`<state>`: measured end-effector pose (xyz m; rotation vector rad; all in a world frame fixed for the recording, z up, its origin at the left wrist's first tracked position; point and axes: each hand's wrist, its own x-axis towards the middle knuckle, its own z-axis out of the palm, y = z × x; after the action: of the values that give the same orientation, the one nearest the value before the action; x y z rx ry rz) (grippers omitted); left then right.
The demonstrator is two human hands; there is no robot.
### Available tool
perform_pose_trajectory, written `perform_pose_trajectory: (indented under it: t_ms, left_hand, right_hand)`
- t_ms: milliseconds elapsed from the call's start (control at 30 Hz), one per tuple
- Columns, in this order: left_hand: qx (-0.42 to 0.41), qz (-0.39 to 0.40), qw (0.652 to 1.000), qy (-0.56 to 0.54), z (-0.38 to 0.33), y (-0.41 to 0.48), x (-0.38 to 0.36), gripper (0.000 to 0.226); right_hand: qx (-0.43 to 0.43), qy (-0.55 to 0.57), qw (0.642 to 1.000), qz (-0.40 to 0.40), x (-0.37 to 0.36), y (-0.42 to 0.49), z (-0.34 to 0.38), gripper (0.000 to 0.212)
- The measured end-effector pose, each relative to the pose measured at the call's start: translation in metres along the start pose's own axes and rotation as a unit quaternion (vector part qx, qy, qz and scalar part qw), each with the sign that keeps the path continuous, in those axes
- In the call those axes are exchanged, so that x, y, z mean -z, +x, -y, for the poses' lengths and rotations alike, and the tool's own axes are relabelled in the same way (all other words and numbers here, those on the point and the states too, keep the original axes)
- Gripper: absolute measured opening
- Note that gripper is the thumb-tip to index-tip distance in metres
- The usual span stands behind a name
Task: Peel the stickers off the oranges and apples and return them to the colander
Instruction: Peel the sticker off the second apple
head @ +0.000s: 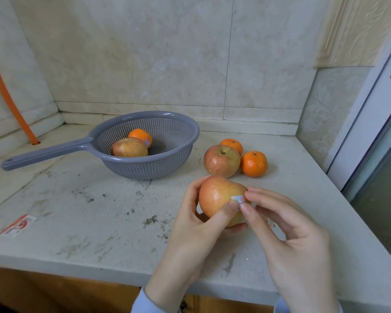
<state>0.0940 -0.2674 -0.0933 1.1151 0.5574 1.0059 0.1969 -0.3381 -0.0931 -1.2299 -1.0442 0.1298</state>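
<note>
Cupping the held apple [217,199], left hand [194,229] fingers curl round it above the counter [99,222]. Sticker [237,198] on its right flank, pinched between right hand [287,229] thumb and forefinger. Just beyond the grip: loose apple [221,161], two oranges [254,164], touching. Far left: grey colander [167,115], contents third apple [129,147], stickered orange [140,135].

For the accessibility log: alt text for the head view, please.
The left hand holds a red-yellow apple at a stained countertop while the right hand pinches its sticker. Behind, a grey colander holds a second apple and an orange; a third apple and two oranges sit to its right.
</note>
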Motion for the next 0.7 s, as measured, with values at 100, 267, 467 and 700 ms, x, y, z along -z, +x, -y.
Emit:
perform_pose_trajectory:
  t_ms: [100,267,467,700]
  left_hand:
    - [-0.003,-0.004,1.000,0.008,0.0004,-0.0004,-0.0002,0.062]
    - [-0.004,-0.001,1.000,0.015,0.0001,-0.0010,-0.0001,0.060]
    - [-0.005,-0.002,1.000,0.017,0.0002,-0.0005,0.0009,0.062]
    - [-0.006,0.001,1.000,0.015,0.0016,-0.0003,0.0016,0.063]
  right_hand:
    - [0.015,-0.014,1.000,-0.006,-0.0003,-0.0006,-0.0010,0.013]
    - [0.007,-0.005,1.000,-0.007,0.0001,-0.0012,-0.0010,0.013]
    - [0.030,-0.017,0.999,-0.019,-0.0014,-0.0013,-0.0004,0.011]
    - [-0.026,0.039,0.999,-0.008,0.0008,0.0006,0.0009,0.013]
